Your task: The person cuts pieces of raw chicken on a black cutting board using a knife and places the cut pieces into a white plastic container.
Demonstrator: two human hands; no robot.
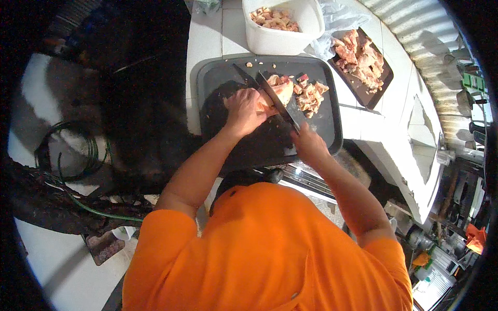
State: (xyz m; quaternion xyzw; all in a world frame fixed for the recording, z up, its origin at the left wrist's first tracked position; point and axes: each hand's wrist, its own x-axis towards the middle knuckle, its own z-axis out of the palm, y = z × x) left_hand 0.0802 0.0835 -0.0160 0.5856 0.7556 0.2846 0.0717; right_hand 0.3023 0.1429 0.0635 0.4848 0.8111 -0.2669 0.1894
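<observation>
My right hand (310, 144) grips the handle of a long knife (277, 102), whose dark blade slants up and left across a piece of raw meat (283, 90). Pressed on the left part of that piece is my left hand (246, 110), close beside the blade; its fingertips are partly hidden. Both lie over a dark rectangular tray (249, 149). Cut meat pieces (311, 97) are heaped on the tray just right of the knife, and small scraps are scattered near its far edge.
Beyond the tray, a white plastic tub (281, 42) holds cut pieces. A smaller brown tray (373, 102) with larger raw meat pieces (360, 60) stands to the right on the white tiled counter (360, 124). Clear plastic bags (340, 17) lie between them. A coiled hose (91, 155) is at far left.
</observation>
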